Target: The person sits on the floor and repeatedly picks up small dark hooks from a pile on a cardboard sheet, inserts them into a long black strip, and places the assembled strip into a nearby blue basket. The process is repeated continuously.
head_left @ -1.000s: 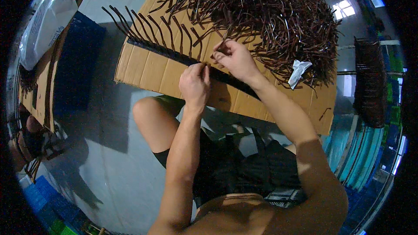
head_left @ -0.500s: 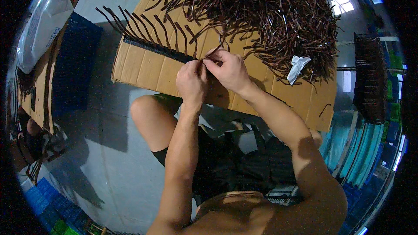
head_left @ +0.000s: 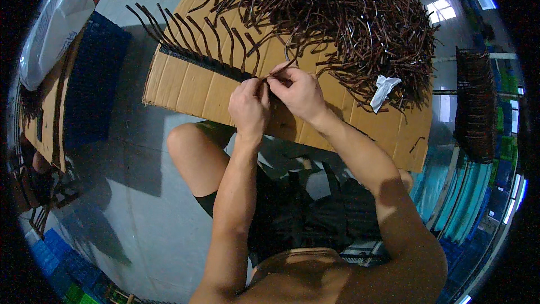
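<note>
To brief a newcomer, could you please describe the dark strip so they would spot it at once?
Start with the big sheet of cardboard before the person. From its left edge, the strip runs slantwise to the left hand. Unlike the tangled brown pile beyond, it bears one spaced row of sticks.

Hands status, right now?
Left hand: closed, fingertips together at the black strip; exact grip hidden.
Right hand: closed, pinching a thin brown stem by the left fingertips.
</note>
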Available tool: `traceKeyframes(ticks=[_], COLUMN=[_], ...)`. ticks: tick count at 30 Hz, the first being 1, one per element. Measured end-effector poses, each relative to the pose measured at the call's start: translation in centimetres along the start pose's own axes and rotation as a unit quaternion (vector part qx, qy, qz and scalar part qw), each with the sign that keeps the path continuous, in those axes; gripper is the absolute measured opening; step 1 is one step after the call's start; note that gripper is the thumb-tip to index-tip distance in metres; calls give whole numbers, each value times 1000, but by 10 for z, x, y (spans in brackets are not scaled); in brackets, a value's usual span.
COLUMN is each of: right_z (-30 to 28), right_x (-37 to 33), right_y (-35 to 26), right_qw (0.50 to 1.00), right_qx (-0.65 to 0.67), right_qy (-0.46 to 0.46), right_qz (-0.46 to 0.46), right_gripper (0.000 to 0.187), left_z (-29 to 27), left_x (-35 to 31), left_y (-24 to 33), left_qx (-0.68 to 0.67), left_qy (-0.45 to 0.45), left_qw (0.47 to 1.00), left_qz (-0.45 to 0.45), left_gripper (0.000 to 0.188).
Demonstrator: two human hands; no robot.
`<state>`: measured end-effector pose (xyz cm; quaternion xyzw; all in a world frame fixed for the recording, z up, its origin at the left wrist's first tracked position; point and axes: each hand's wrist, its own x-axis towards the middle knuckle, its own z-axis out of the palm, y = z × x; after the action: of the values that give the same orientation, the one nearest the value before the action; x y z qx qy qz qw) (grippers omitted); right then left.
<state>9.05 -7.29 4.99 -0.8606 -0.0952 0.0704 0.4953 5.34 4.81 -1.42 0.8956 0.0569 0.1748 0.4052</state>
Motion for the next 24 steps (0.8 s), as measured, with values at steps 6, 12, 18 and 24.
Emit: traceKeyframes(ticks=[6,12,18,24], right_z=[-22,36,22,-7], right_x=[71,127,83,20], right_y=[9,24,11,12], right_qw=[942,961,981,977], right_qx=[-62,-263,-107,190], right_qy=[-328,-82,-64,-51], right_qz=[-35,0,148,81], right_gripper=[20,32,37,26], left_z=[-4,8,-2,19], left_x=[-1,0,1,-7], left_y=[-6,-13,-8,-25], left_qx=[37,-58,32,55], left_qy=[17,93,12,69], left_qw=[999,994,998,989], left_qz=[-6,10,48,121], left_gripper=[16,20,16,12])
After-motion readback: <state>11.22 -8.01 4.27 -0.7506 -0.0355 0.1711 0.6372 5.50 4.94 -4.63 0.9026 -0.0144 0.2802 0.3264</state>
